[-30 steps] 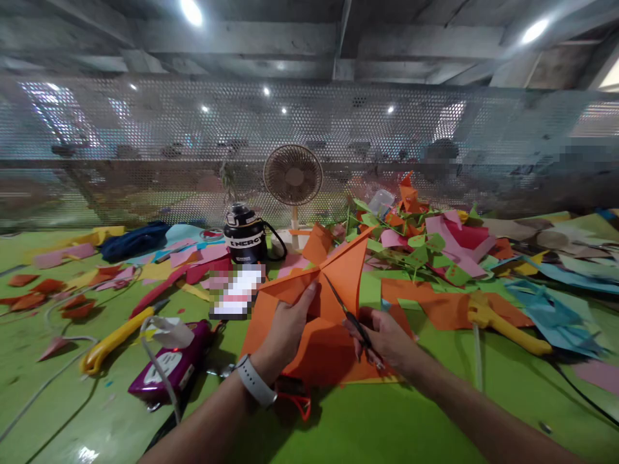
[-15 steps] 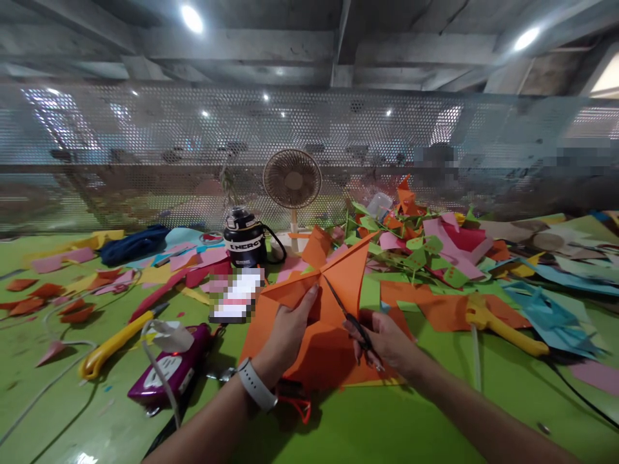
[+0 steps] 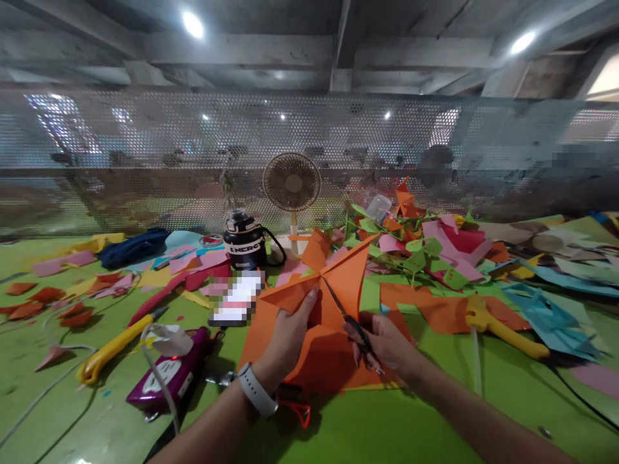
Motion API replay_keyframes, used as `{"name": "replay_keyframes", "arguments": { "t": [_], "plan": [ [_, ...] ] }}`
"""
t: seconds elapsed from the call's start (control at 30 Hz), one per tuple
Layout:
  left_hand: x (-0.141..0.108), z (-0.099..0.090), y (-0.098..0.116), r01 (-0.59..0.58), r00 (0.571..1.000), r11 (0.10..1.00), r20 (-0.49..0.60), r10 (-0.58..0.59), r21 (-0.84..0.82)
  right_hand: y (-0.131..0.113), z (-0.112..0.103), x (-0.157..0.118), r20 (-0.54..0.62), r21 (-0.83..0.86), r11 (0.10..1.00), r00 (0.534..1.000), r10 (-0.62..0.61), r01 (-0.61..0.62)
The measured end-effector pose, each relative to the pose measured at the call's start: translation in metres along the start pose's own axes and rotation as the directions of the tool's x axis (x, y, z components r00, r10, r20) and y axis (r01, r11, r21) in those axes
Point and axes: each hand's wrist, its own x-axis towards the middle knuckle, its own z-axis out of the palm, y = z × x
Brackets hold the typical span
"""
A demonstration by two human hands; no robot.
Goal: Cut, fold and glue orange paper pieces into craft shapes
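My left hand (image 3: pixel 289 338), with a white watch on the wrist, pinches a folded sheet of orange paper (image 3: pixel 345 274) with the thumb on top. In my right hand (image 3: pixel 387 341) is a pair of dark scissors (image 3: pixel 356 327), fingers wrapped round the handles. Their blades point up and away, lying against the orange paper close to its central fold. Whether the blades are cutting into it I cannot tell. More orange paper (image 3: pixel 324 377) spreads below both hands on the green table.
A black jug (image 3: pixel 244 243) and a small fan (image 3: pixel 292 182) stand behind the paper. To the left are a phone (image 3: pixel 238 299), a purple power box (image 3: pixel 169 370) and a yellow-handled tool (image 3: pixel 113 348). A yellow glue gun (image 3: pixel 507 332) lies right, before heaped paper cuttings (image 3: pixel 425 251).
Almost nothing differs. Both hands, the paper and the scissors keep their places, and the whole view has shifted very slightly.
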Motion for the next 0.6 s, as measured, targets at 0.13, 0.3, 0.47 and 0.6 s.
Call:
{"name": "replay_keyframes", "arguments": {
  "t": [0.13, 0.3, 0.47, 0.6],
  "plan": [
    [-0.0012, 0.0011, 0.0013, 0.029, 0.999, 0.999, -0.026, -0.029, -0.014, -0.0014, 0.0004, -0.0008, 0.014, 0.001, 1.000, 1.000, -0.004, 0.004],
    [-0.0001, -0.0007, 0.0004, 0.028, 0.999, 1.000, 0.018, -0.028, 0.000, 0.0017, -0.0002, 0.0007, 0.027, 0.000, 1.000, 0.999, -0.016, 0.016],
    [-0.0011, -0.0005, 0.0025, 0.037, 0.999, 0.999, 0.020, -0.038, 0.016, 0.0046, -0.0010, 0.0022, 0.038, 0.003, 1.000, 0.999, -0.028, 0.027],
    [-0.0026, 0.0012, 0.0045, 0.039, 0.999, 0.999, -0.007, -0.039, 0.023, 0.0030, -0.0019, 0.0022, 0.027, -0.011, 0.999, 0.999, -0.047, 0.047]
  ]
}}
